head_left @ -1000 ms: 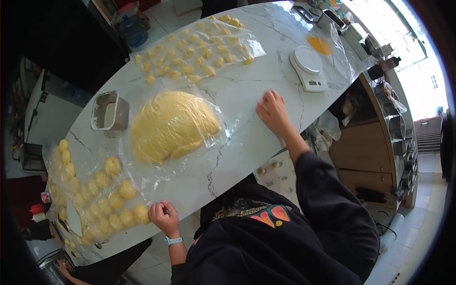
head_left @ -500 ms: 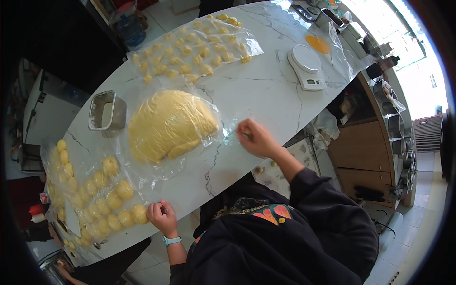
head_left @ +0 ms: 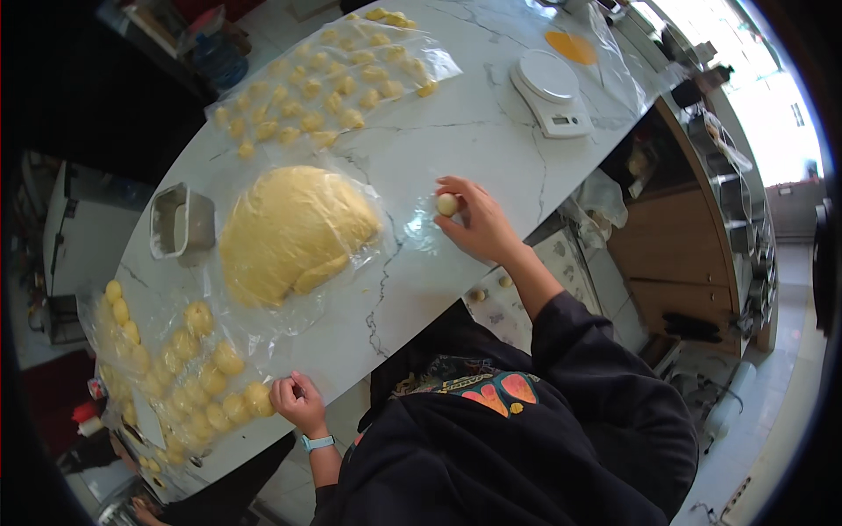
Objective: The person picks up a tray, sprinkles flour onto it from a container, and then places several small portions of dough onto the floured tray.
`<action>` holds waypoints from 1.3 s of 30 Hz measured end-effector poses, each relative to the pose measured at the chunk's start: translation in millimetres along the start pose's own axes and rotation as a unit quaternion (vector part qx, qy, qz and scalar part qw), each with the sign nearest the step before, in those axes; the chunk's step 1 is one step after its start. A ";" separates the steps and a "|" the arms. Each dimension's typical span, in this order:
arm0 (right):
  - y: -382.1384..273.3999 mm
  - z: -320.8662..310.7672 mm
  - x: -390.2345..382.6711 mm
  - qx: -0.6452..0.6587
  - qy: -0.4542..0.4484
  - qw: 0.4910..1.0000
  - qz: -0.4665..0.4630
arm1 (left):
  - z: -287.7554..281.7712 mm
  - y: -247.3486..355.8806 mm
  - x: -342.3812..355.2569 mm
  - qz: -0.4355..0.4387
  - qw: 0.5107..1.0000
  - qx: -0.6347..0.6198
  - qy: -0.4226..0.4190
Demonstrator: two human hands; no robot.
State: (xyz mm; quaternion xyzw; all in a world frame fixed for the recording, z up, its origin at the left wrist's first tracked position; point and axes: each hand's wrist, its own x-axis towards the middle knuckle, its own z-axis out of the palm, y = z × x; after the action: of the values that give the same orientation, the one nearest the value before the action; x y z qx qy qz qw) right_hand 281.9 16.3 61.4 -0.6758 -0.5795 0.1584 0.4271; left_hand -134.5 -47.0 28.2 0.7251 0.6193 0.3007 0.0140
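Observation:
My right hand (head_left: 478,223) is over the marble table with thumb and fingers curved around a small pale dough ball (head_left: 447,204). To its left lies a large mound of yellow dough (head_left: 298,230) under clear plastic. My left hand (head_left: 298,404), with a pale blue watch on the wrist, rests at the table's near edge with its fingers curled in and nothing visible in them. It is right beside the end ball in a row of round yellow dough balls (head_left: 212,379), most of them under plastic film.
Smaller dough pieces (head_left: 311,88) lie under plastic at the far side. A white kitchen scale (head_left: 551,92) and an orange scraper (head_left: 572,46) are at the far right. A metal loaf tin (head_left: 182,223) stands left of the mound. A wooden cabinet (head_left: 680,250) is to the right.
My right hand has opened from a closed curl, showing the small dough ball between thumb and fingers. The left hand stays in place. The view has shifted slightly.

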 end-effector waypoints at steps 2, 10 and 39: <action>11.6 -18.4 7.0 0.143 -0.073 0.986 0.051 | 2.5 5.1 3.2 0.005 1.000 -0.020 -0.016; 162.1 -125.8 -122.2 0.348 0.258 0.841 0.324 | 1.1 9.6 -1.5 0.034 0.999 -0.011 -0.024; 102.1 -5.0 141.9 0.032 0.085 0.996 -0.018 | -4.1 9.9 4.8 -0.016 0.995 0.075 -0.064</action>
State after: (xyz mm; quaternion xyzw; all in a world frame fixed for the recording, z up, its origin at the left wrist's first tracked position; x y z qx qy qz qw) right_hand 391.1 148.4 26.5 -0.6622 -0.5477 0.1110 0.4992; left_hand -127.3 -46.4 37.5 0.7317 0.6497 0.2061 0.0046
